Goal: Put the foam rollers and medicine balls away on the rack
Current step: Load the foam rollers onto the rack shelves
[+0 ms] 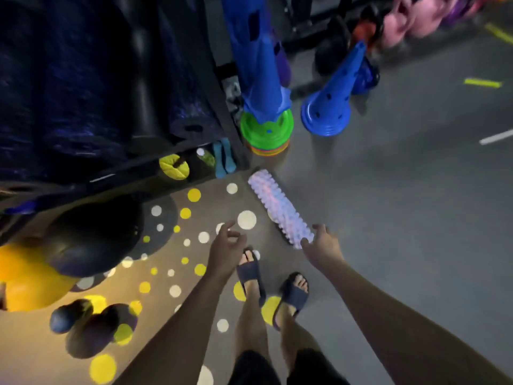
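Both hands out and reaching down, neither gripping anything. Left hand (226,243): fingers loosely spread, empty, hanging over the spotted floor (166,259). Right hand (323,243): released too, fingertips at the near end of the knobbly white foam roller (279,208); contact or only just short of it cannot be told through the blur.

Roller lies flat on the floor between the two hands and beyond them, far end pointing toward the foot of the dark rack (111,107), which stands up and left of the left hand. Dark medicine balls (69,315) low on the floor, well left of the left hand.

Step judged: picking up the roller. Best done with one hand at each end, palms under, since the bumpy surface gives purchase. Lift level, then swing left toward the rack. Blue cones (329,107) beyond the right hand, well apart; worth keeping clear on the swing.
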A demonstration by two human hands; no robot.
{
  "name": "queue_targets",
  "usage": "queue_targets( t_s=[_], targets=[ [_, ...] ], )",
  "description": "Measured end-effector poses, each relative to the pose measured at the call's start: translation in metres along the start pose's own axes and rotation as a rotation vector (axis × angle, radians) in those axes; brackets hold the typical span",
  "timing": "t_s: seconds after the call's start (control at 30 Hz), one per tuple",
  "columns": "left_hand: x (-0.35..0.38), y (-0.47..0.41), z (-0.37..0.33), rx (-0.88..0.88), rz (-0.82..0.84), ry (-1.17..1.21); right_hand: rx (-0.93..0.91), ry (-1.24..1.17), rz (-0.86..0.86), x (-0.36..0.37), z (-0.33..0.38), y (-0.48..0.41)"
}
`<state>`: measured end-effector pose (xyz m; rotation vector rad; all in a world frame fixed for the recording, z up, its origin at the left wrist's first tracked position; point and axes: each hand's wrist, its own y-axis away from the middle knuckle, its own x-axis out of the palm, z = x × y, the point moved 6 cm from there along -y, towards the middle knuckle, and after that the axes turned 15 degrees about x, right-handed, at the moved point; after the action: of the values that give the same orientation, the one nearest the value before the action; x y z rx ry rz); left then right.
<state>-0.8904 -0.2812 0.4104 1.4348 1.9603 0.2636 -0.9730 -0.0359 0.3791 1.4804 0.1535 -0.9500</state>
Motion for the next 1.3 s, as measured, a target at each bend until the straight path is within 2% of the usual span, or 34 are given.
queue_targets(
  t_s=[0.13, 0.27, 0.37, 0.47, 0.53, 0.63, 0.7, 0.83, 0.9, 1.0, 1.13, 1.3],
  targets=[
    [0.092, -0.086, 0.128, -0.137, 0.046, 0.233, 0.11, -0.029, 0.079, 0.095, -0.044, -0.108],
    [0.179, -0.159, 0.196, -0.201, 0.042, 0.372, 0.148, -0.056, 0.041, 0.185, -0.074, -0.234],
    [0.237, -0.201, 0.258, -0.202, 0.102, 0.42, 0.134, 0.032, 0.002, 0.246, -0.084, -0.329],
    [0.26, -0.217, 0.312, -0.257, 0.097, 0.451, 0.181, 0.11, 0.001, 0.292, -0.094, -0.39],
    [0.257, -0.211, 0.332, -0.336, 0.079, 0.452, 0.197, 0.127, -0.015, 0.3, -0.101, -0.395],
    [0.226, -0.184, 0.334, -0.413, 0.022, 0.433, 0.167, 0.079, -0.038, 0.284, -0.096, -0.358],
    [0.197, -0.158, 0.308, -0.428, -0.024, 0.437, 0.186, 0.017, -0.014, 0.261, -0.085, -0.308],
    [0.132, -0.092, 0.225, -0.479, -0.106, 0.466, 0.303, -0.069, 0.064, 0.185, -0.052, -0.184],
    [0.099, -0.053, 0.178, -0.475, -0.082, 0.466, 0.303, 0.021, 0.074, 0.135, -0.036, -0.115],
    [0.044, 0.009, 0.106, -0.484, -0.095, 0.582, 0.132, 0.226, 0.067, 0.066, -0.003, -0.023],
    [-0.038, 0.089, 0.041, -0.487, -0.235, 0.712, -0.247, 0.361, 0.097, -0.002, 0.069, 0.091],
    [-0.165, 0.151, -0.008, -0.258, -0.505, 0.959, -0.76, 0.401, 0.055, -0.045, 0.199, 0.231]
  ],
)
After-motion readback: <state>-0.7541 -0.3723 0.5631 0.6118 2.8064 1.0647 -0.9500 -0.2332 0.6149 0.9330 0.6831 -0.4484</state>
